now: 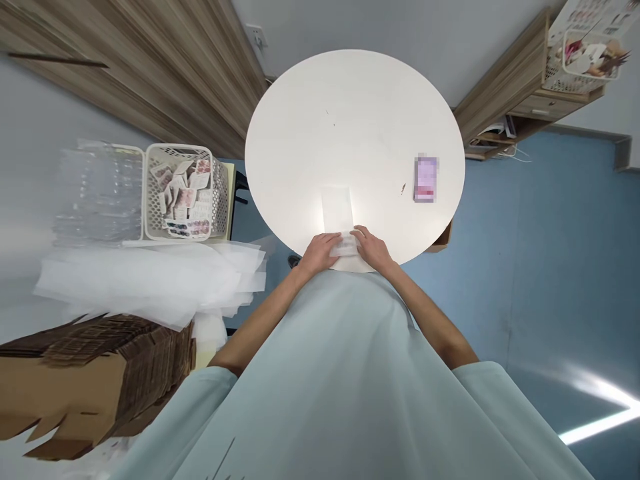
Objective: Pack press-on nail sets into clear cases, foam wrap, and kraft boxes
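A translucent white sheet (337, 208) lies lengthwise on the round white table (350, 100) near its front edge. Its near end forms a small folded bundle (344, 245) with faint markings showing through; what is inside I cannot make out. My left hand (319, 253) grips the bundle's left side, fingers over the top edge and thumb at the lower edge. On the right side, my right hand (373, 249) holds it with bent fingers, its thumb partly hidden.
A blurred purple phone-like object (425, 180) lies on the table's right. To the left stand a white basket (216, 193) of printed cards, clear plastic packs (95, 193), white translucent sheets (150, 277) and flattened cardboard boxes (100, 373). A wooden cabinet (505, 80) is at right.
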A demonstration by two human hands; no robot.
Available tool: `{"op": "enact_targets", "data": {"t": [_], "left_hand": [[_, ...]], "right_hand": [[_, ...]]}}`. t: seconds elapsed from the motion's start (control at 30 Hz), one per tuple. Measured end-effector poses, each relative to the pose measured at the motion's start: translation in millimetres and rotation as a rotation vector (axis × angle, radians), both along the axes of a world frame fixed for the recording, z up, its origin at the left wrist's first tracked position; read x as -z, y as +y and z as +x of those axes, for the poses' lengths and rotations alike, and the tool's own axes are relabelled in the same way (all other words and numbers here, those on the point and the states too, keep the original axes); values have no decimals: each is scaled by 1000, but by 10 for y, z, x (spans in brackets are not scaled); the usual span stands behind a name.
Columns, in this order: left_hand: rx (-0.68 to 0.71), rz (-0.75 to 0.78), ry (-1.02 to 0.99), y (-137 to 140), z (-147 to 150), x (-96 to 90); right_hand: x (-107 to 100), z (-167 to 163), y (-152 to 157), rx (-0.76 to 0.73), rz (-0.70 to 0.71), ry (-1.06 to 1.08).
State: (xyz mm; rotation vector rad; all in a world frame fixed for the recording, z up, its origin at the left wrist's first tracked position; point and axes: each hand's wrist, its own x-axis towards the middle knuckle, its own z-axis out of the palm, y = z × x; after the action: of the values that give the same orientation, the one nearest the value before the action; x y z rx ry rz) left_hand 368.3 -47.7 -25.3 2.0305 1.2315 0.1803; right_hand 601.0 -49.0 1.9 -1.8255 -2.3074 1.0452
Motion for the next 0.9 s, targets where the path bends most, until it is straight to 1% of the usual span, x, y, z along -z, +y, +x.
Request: {"op": "enact_targets", "data": {"t": [0.07, 0.13, 0.27, 0.37, 0.53, 0.63, 0.73, 0.8, 0.87, 0.9], "left_hand": [[-35, -27, -15, 56, 15, -41], [-84, -62, -50, 112, 13, -75], [-238, -176, -101, 191, -38, -122], [-364, -225, -113, 219, -59, -117], [-670, -276, -130, 285, 41, -13], [-801, -278, -109, 352, 132, 58], [-857, -255, -79, 400, 195, 109], [-865, -216, -57, 411, 219, 128], [-853, -140, -16, 418, 236, 135], [-825, -87, 10, 424, 243, 135]], "right_hand": [[2, 2, 14, -83, 6, 10], [33, 11, 37, -92, -8, 54], [87, 35, 121, -5, -57, 154], [88, 13, 222, 73, -75, 189], [164, -74, 417, 167, -73, 156], [256, -112, 518, 225, -79, 153], [301, -147, 593, 289, -112, 123], [286, -178, 625, 335, -152, 83], [245, -217, 640, 356, -174, 41], [220, -239, 642, 348, -163, 19]]}}
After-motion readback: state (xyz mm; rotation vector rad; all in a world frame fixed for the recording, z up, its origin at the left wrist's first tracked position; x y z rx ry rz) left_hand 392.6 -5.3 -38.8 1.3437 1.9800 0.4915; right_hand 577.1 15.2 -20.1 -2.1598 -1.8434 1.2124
